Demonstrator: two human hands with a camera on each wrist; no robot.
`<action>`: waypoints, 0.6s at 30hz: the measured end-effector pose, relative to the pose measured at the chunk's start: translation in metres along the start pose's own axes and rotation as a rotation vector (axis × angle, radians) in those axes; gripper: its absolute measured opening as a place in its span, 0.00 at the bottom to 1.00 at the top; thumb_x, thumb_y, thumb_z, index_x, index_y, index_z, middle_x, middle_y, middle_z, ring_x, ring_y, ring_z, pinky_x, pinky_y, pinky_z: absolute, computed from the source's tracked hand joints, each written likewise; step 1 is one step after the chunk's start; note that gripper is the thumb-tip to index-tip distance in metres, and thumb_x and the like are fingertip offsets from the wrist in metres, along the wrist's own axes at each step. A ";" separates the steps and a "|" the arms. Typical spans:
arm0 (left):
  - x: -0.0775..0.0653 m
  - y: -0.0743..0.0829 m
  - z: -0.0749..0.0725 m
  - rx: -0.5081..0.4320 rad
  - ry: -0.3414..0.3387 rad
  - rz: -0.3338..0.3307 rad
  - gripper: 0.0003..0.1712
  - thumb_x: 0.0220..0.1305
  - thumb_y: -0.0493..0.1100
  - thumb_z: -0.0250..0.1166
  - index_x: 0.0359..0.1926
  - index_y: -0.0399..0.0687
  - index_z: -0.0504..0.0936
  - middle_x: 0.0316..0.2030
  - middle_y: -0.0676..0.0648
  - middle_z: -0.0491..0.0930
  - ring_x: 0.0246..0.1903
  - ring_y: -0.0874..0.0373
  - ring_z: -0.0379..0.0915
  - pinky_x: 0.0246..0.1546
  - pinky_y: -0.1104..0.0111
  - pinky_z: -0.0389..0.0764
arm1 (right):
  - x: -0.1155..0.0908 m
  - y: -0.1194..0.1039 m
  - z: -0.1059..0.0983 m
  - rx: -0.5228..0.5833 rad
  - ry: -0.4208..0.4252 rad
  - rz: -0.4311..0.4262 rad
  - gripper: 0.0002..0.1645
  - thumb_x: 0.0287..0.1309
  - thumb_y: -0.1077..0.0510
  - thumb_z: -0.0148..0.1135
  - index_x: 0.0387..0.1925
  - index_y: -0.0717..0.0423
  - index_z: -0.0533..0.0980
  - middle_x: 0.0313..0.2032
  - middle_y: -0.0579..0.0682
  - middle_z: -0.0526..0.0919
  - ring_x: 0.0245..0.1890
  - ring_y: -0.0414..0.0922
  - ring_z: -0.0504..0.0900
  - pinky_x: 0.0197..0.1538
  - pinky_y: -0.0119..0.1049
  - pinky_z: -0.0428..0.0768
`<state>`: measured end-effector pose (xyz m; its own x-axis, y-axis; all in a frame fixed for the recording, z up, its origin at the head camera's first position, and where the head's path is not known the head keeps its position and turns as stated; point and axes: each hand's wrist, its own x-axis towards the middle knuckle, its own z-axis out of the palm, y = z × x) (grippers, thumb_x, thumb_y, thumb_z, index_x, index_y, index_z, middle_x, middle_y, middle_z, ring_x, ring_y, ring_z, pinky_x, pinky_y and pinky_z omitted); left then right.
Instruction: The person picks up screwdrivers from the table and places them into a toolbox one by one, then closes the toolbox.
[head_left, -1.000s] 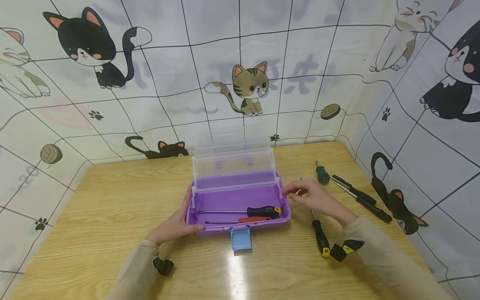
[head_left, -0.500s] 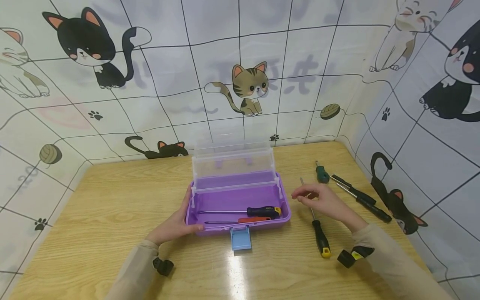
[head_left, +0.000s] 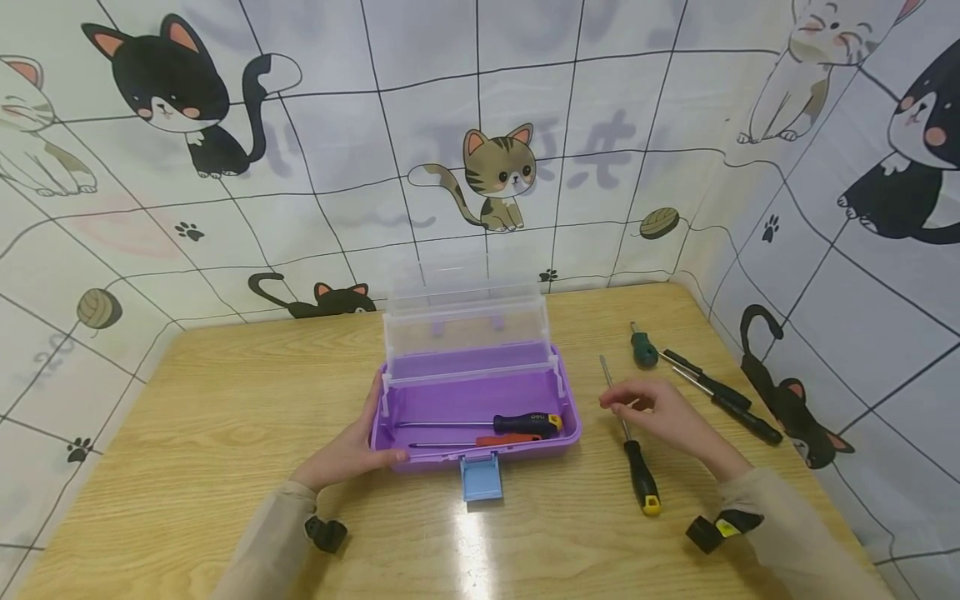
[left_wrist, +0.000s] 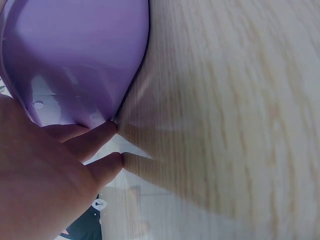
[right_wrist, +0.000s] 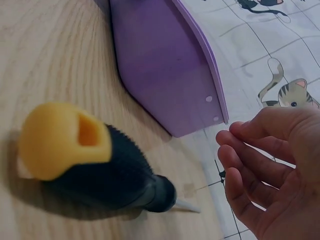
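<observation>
A purple toolbox [head_left: 480, 398] stands with its clear lid [head_left: 468, 321] raised and its blue latch [head_left: 481, 477] hanging down in front. Inside lie a black-and-yellow screwdriver [head_left: 527, 425] and a red-handled screwdriver [head_left: 510, 439]. My left hand [head_left: 352, 446] rests on the box's left end, its thumb at the front rim and straight fingers along the side. Right of the box my right hand [head_left: 663, 421] hovers, fingers loosely bent with nothing in them. Beneath it lies another black-and-yellow screwdriver [head_left: 640, 475], its shaft partly hidden by the hand in the head view.
Farther right on the wooden table [head_left: 247, 375] lie a short green screwdriver [head_left: 643, 350] and two black-handled tools, the nearer a screwdriver [head_left: 742, 417]. A cat-patterned sheet [head_left: 360, 150] covers the walls behind and at both sides.
My right hand has moved from the box's right rim toward the right and slightly down, over the loose screwdriver. The left hand and the box have stayed in place.
</observation>
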<state>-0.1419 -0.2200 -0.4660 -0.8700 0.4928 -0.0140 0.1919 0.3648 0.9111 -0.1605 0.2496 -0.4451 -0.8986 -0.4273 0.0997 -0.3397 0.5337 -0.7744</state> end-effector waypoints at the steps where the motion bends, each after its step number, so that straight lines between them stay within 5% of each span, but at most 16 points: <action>1: 0.000 0.000 0.000 -0.001 0.001 -0.002 0.72 0.53 0.44 0.74 0.73 0.71 0.21 0.74 0.43 0.22 0.71 0.37 0.27 0.64 0.37 0.42 | -0.002 0.001 0.000 -0.003 0.003 0.007 0.09 0.63 0.64 0.61 0.44 0.62 0.82 0.42 0.50 0.85 0.39 0.39 0.81 0.41 0.35 0.80; 18: 0.000 -0.003 0.000 -0.025 0.002 0.001 0.72 0.53 0.43 0.75 0.72 0.75 0.22 0.74 0.42 0.24 0.71 0.36 0.29 0.64 0.37 0.41 | -0.025 0.007 0.006 -0.025 0.092 0.099 0.11 0.61 0.66 0.62 0.45 0.63 0.81 0.42 0.53 0.85 0.39 0.42 0.81 0.39 0.34 0.80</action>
<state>-0.1421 -0.2214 -0.4684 -0.8705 0.4919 -0.0120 0.1815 0.3438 0.9213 -0.1387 0.2600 -0.4564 -0.9493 -0.3035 0.0815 -0.2539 0.5882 -0.7678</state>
